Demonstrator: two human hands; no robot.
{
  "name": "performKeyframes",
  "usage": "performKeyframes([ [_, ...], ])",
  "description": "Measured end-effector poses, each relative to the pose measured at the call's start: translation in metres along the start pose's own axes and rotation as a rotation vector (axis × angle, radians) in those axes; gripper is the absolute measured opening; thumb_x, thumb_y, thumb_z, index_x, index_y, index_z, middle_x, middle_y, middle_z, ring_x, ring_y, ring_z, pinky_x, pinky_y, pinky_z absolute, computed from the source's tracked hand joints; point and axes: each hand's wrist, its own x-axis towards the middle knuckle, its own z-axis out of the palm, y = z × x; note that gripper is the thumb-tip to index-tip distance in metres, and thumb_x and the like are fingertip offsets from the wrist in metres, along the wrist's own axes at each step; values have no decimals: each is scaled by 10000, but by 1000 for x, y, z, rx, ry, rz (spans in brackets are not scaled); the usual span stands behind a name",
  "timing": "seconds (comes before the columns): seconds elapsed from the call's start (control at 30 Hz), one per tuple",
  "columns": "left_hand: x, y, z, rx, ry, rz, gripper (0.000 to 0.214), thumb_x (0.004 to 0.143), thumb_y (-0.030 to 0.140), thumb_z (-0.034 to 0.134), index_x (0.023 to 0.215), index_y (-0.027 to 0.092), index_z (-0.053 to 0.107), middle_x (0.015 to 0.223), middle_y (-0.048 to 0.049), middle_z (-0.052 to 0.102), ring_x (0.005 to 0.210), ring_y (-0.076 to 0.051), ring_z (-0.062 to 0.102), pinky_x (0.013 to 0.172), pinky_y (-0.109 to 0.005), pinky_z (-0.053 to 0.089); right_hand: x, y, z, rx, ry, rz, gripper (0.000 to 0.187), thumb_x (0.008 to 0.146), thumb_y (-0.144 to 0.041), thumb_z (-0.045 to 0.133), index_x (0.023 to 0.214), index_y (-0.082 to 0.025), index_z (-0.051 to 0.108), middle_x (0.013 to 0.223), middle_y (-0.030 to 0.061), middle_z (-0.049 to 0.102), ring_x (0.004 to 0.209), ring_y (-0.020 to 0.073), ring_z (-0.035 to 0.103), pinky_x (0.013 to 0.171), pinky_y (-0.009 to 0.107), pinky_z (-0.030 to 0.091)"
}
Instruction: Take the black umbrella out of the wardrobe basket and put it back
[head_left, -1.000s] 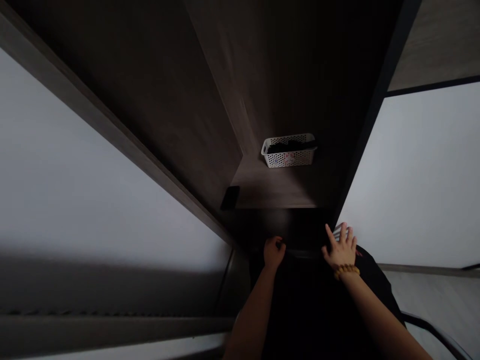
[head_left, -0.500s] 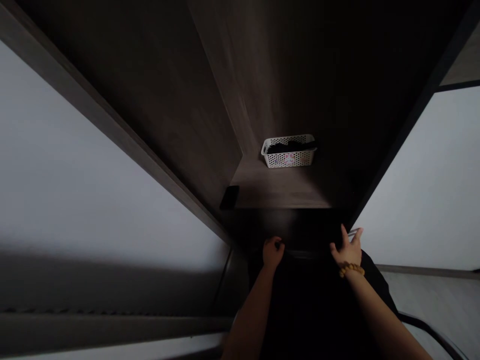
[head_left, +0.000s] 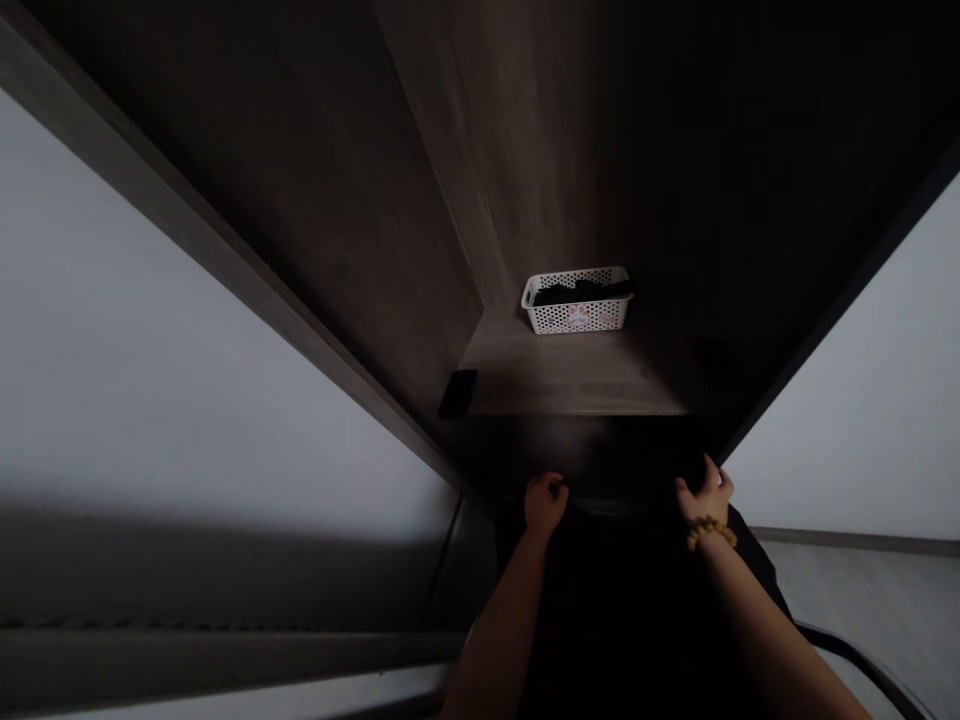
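Note:
Low in the view, my left hand (head_left: 546,504) has its fingers curled in, with a dark spot inside the curl; whether it grips anything is hard to make out. My right hand (head_left: 706,497), wearing a beaded bracelet (head_left: 711,534), has its thumb and fingers apart. Its fingertips are by the lower end of a dark panel edge (head_left: 795,370), and I cannot tell whether they touch it. Beyond both hands lies a brown wooden shelf (head_left: 555,388). On it stands a white perforated basket (head_left: 577,318) with a cartoon sticker and dark contents.
A dark, flat rectangular object (head_left: 458,393) lies at the shelf's left front corner. Wooden cabinet side panel (head_left: 300,200) rises at left, with a pale wall (head_left: 150,330) beyond. A dark curved bar (head_left: 847,650) and light floor (head_left: 885,590) show at lower right.
The dark panel edge at right has shifted rightward, covering more of the white surface. My right hand has moved slightly right with its fingers drawn closer together. My left hand stays put.

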Motion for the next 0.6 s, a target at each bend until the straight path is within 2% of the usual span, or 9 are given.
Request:
performKeyframes([
  [0.23,2,-3,2,0,-5,7,200,813,115,611,956,207,715,988,-56,733,1045,-229,666,988,-375,503,5,2,-1,51,10,75,846,786,-605,535,1527,-223,386,1474,156,282,1287,414,480,1083,504,426],
  [0.4,3,-4,2,-5,-4,12,195,813,121,610,945,216,716,984,-53,734,1055,-231,666,991,-376,503,7,10,3,58,75,96,830,793,-615,560,1522,-255,395,1424,140,307,1172,378,554,1033,509,465],
  [0.6,5,-4,1,-18,1,21,195,804,107,610,933,215,710,967,-48,732,1027,-227,671,978,-375,506,11,10,4,50,98,132,866,789,-635,542,1542,-242,375,1336,136,386,1050,344,592,971,504,489],
])
